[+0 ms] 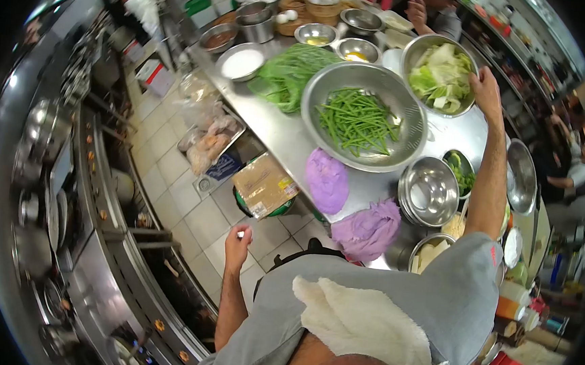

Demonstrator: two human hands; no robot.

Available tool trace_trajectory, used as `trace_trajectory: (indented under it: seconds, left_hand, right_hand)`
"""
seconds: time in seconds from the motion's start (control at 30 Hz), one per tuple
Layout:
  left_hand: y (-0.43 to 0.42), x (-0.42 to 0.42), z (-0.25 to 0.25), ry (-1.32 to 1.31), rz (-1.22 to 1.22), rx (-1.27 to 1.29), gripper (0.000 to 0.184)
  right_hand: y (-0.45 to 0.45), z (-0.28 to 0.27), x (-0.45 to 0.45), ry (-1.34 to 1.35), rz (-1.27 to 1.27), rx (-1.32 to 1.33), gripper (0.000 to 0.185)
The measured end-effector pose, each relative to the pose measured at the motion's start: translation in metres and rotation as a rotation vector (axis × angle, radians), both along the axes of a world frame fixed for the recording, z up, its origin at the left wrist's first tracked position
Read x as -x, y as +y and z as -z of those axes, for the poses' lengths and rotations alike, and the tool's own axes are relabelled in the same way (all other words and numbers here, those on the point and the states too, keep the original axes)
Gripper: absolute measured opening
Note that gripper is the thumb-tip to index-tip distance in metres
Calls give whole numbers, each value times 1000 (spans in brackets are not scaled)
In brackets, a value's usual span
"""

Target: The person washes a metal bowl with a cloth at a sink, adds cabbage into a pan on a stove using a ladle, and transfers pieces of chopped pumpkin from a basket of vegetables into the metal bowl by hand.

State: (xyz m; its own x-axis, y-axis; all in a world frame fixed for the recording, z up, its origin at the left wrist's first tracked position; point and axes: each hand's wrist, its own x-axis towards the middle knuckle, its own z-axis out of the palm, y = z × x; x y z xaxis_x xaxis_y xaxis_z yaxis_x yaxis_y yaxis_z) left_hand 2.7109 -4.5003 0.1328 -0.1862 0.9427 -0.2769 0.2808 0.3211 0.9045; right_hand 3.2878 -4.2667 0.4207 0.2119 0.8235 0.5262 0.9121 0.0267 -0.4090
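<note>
My right hand (486, 93) grips the right rim of a metal bowl (410, 55) of cut leafy greens (441, 76), pale green and cabbage-like. Just left of it, a large perforated metal colander (320, 83) holds green beans (358, 121). My left hand (237, 245) is curled in the air beside my body, over the floor and away from the table. A small white spot shows at its fingers; what it is I cannot make out. Near the table's edge lie two purple cloth-like bundles (327, 181) (368, 231).
Stacked metal bowls (429, 191) and a bowl of green pieces (461, 170) stand near my right arm. Bagged leafy greens (290, 74) and a bowl of white contents (241, 62) sit farther along. A cardboard box (264, 184) and stoves (109, 237) are left. Another person's hand (418, 13) is across.
</note>
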Motion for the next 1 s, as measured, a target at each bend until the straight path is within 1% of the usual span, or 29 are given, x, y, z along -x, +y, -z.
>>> trace_trajectory:
  seconds: [0.07,0.13,0.17,0.23,0.27,0.3,0.37,0.4,0.43,0.47,0.5,0.53,0.57,0.6,0.63,0.67,0.7,0.73,0.77,0.8,0.83,0.87,0.9,0.93,0.97,1.0]
  left_hand:
    - [9,-13,-49,-116,-34,-81,26]
    - [7,-16,-89,-442,-78,-170,33]
    - [1,-14,-110,-535,-97,-191,38]
    - [-19,-4,-145,-701,-138,-286,48]
    - [-35,4,-157,-768,-158,-355,54]
    - [-54,13,-163,-749,-267,-395,54]
    - [-97,40,-171,-797,-331,-432,62]
    - [-124,54,-178,-767,-444,-480,62]
    - [-150,67,-187,-617,-526,-453,62]
    - [-177,81,-192,-472,-595,-404,63]
    - [-206,98,-190,-455,-674,-423,63]
    - [-234,118,-187,-472,-814,-467,62]
    - [-260,135,-181,-495,-943,-513,62]
    - [-287,151,-178,-512,-1085,-572,58]
    - [-320,161,-202,-451,-1200,-450,54]
    - [-347,175,-213,-419,-1315,-534,51]
    - [-371,189,-209,-416,-1442,-705,51]
    - [-394,203,-213,-333,-1488,-836,52]
    - [-422,217,-213,-171,-1536,-801,54]
    - [-444,233,-215,-73,-1600,-788,55]
    - [-464,247,-217,23,-1667,-770,55]
    - [-484,266,-208,35,-1695,-775,55]
    - [-505,286,-194,136,-1724,-755,58]
    - [-516,300,-193,238,-1749,-732,61]
    - [-525,312,-194,269,-1763,-664,63]
    - [-542,334,-174,526,-1790,-507,65]
  right_hand:
    - [4,-15,80,79,-296,52,23]
    - [2,-16,167,94,-620,110,21]
    - [-4,-13,212,102,-778,149,21]
    - [-27,-2,301,180,-968,310,21]
    - [-44,4,346,171,-1064,355,21]
    - [-63,9,388,157,-1169,401,20]
    - [-104,24,467,173,-1352,517,22]
    - [-127,33,504,238,-1458,563,20]
    - [-144,45,538,253,-1502,604,20]
    - [-172,48,574,335,-1584,638,20]
    - [-200,49,607,420,-1644,675,20]
    - [-219,55,638,453,-1747,668,19]
    - [-242,61,668,604,-1792,779,19]
    - [-269,63,696,671,-1826,892,23]
    - [-298,66,721,740,-1848,1010,27]
    - [-329,78,747,569,-1884,935,32]
    - [-356,93,769,409,-1910,856,37]
    - [-379,117,790,258,-2064,554,45]
    - [-399,139,810,110,-2181,229,54]
    - [-419,149,824,113,-2210,226,54]
    - [-437,157,833,-177,-2157,187,60]
    - [-451,162,842,-461,-2080,139,67]
    - [-461,163,855,-463,-2109,131,67]
    - [-467,163,869,-610,-2065,391,70]
    - [-470,166,881,-758,-1989,647,74]
    - [-462,200,892,-516,-2161,514,74]
